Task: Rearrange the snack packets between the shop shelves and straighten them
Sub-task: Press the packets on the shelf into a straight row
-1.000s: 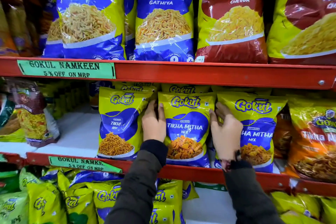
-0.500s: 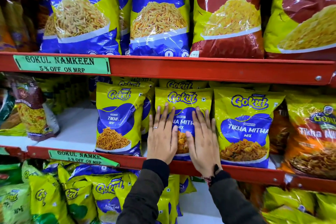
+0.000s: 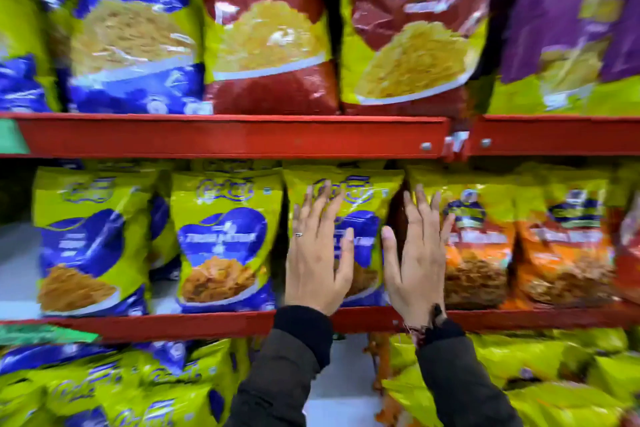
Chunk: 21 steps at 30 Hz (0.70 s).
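1. The left hand (image 3: 317, 253) lies flat, fingers spread, palm pressed against the front of a yellow-and-blue snack packet (image 3: 360, 218) at the centre of the frame. It grips nothing. A ring shows on one finger.
2. The right hand (image 3: 417, 253) is likewise flat and open, fingers spread. It rests across the right edge of that same packet and the left edge of an orange-and-yellow packet (image 3: 479, 246) just beside it. Nothing is clasped.
3. The pressed packet stands upright on the middle red shelf (image 3: 207, 324), lower centre of the frame, between a matching yellow-and-blue packet (image 3: 225, 239) to its left and the orange one to its right.
4. The upper red shelf (image 3: 225, 135) carries larger blue, red and purple bags, across the top of the frame.
5. The lower shelf, at bottom of frame, holds loosely lying yellow packets.
6. The frame is motion-blurred; packet lettering cannot be read.
7. Dark sleeves cover both wrists.
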Tool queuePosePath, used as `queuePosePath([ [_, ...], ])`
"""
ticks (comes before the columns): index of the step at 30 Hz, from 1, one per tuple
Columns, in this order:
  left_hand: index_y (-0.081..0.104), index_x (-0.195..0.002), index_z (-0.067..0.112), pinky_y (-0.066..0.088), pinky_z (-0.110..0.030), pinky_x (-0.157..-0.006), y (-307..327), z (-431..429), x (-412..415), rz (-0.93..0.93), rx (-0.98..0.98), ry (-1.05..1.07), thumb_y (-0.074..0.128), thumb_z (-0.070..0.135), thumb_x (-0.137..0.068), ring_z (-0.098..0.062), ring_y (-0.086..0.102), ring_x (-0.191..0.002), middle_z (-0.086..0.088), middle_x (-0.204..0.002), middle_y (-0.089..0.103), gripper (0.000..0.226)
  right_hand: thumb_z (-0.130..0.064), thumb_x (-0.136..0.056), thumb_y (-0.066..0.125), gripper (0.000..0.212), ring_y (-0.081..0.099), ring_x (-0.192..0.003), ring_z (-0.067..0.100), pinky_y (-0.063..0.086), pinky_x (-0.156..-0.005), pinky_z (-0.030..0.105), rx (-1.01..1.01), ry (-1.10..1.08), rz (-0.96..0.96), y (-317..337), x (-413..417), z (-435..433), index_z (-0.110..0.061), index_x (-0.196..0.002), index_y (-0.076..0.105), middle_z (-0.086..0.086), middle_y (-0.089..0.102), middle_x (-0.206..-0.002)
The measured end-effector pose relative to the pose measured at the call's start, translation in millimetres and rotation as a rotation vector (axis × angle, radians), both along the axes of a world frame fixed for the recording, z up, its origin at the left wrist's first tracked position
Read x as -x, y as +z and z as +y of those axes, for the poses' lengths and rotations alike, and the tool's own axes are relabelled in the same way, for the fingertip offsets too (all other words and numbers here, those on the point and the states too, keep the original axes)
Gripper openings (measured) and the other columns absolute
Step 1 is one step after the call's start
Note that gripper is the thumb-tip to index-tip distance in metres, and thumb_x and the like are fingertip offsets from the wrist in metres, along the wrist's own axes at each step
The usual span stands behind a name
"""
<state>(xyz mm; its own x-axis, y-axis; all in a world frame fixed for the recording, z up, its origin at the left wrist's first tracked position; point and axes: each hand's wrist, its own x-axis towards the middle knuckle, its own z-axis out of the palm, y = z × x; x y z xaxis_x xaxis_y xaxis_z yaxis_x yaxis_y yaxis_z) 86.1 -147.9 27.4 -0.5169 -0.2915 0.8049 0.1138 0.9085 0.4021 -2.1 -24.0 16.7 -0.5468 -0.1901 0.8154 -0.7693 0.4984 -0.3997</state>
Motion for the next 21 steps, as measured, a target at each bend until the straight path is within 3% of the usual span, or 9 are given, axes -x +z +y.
queuePosePath([
  [3, 0.039, -0.15, 0.016, 0.025, -0.035, -0.126, 4.6, 54.3, 31.2, 0.002, 0.053, -0.222, 0.044, 0.021, -0.102, -0.009, 0.02, -0.154, 0.003, -0.162, 0.033, 0.049, -0.041, -0.101, 0.038, 0.059, 0.008, -0.157, 0.022, 0.0, -0.127, 0.043, 0.046, -0.064, -0.07, 2.3, 33.5, 50.4, -0.014, -0.152, 0.032, 0.003, 0.023, -0.165],
  [5, 0.034, -0.153, 0.016, 0.023, -0.027, -0.126, 3.8, 85.2, 52.1, -0.051, 0.001, -0.323, 0.043, 0.021, -0.103, -0.004, 0.019, -0.154, 0.005, -0.164, 0.03, 0.051, -0.045, -0.101, 0.036, 0.06, 0.007, -0.157, 0.02, 0.001, -0.126, 0.033, 0.099, -0.062, -0.152, 1.0, 54.2, 80.9, -0.016, -0.153, 0.029, 0.001, 0.02, -0.165],
  [7, 0.023, -0.157, 0.02, 0.014, -0.02, -0.126, -1.9, 107.5, 72.4, -0.093, -0.164, -0.374, 0.042, 0.024, -0.104, 0.002, 0.012, -0.154, 0.009, -0.167, 0.019, 0.056, -0.045, -0.101, 0.037, 0.061, 0.011, -0.155, 0.019, 0.009, -0.122, 0.023, 0.179, -0.004, -0.28, -2.1, 73.3, 106.4, -0.017, -0.154, 0.026, 0.003, 0.02, -0.164],
  [10, 0.01, -0.159, 0.023, 0.007, -0.023, -0.128, -13.9, 131.8, 105.1, -0.113, -0.505, -0.338, 0.039, 0.035, -0.102, 0.003, 0.004, -0.154, 0.012, -0.168, 0.005, 0.065, -0.034, -0.102, 0.045, 0.053, 0.033, -0.145, 0.027, 0.027, -0.114, 0.028, 0.234, 0.056, -0.448, -4.8, 103.8, 141.8, -0.008, -0.148, 0.036, 0.013, 0.04, -0.152],
  [13, 0.027, -0.155, 0.02, 0.023, -0.04, -0.127, -13.9, 133.3, 130.1, 0.013, -0.811, -0.231, 0.049, 0.037, -0.098, -0.014, 0.03, -0.15, -0.002, -0.164, 0.028, 0.063, -0.022, -0.098, 0.054, 0.036, 0.052, -0.122, 0.02, 0.031, -0.094, 0.017, 0.286, 0.115, -0.543, 2.6, 124.6, 158.0, -0.005, -0.13, 0.056, 0.011, 0.06, -0.128],
  [15, 0.04, -0.147, 0.013, 0.037, -0.042, -0.118, -7.9, 128.2, 141.4, 0.094, -0.914, -0.105, 0.056, 0.029, -0.096, -0.021, 0.052, -0.132, -0.009, -0.151, 0.045, 0.056, -0.022, -0.094, 0.058, 0.027, 0.057, -0.106, 0.016, 0.034, -0.083, 0.015, 0.317, 0.128, -0.538, 9.2, 136.0, 164.5, -0.008, -0.115, 0.067, 0.008, 0.067, -0.11],
  [17, 0.051, -0.137, 0.007, 0.04, -0.033, -0.11, -1.0, 120.7, 147.0, 0.072, -1.018, -0.018, 0.057, 0.021, -0.097, -0.022, 0.057, -0.119, -0.013, -0.14, 0.055, 0.042, -0.026, -0.092, 0.061, 0.017, 0.062, -0.095, 0.017, 0.038, -0.077, 0.022, 0.315, 0.13, -0.558, 13.4, 145.2, 168.3, -0.015, -0.099, 0.072, 0.003, 0.068, -0.092],
  [21, 0.068, -0.098, 0.012, 0.045, -0.043, -0.106, 2.1, 112.4, 143.6, 0.058, -1.175, -0.132, 0.058, 0.014, -0.097, -0.021, 0.058, -0.102, -0.01, -0.105, 0.067, 0.01, -0.034, -0.088, 0.069, 0.023, 0.065, -0.08, 0.015, 0.046, -0.077, 0.029, 0.335, 0.256, -0.687, 12.0, 159.4, 166.5, -0.012, -0.094, 0.075, 0.002, 0.071, -0.081],
])
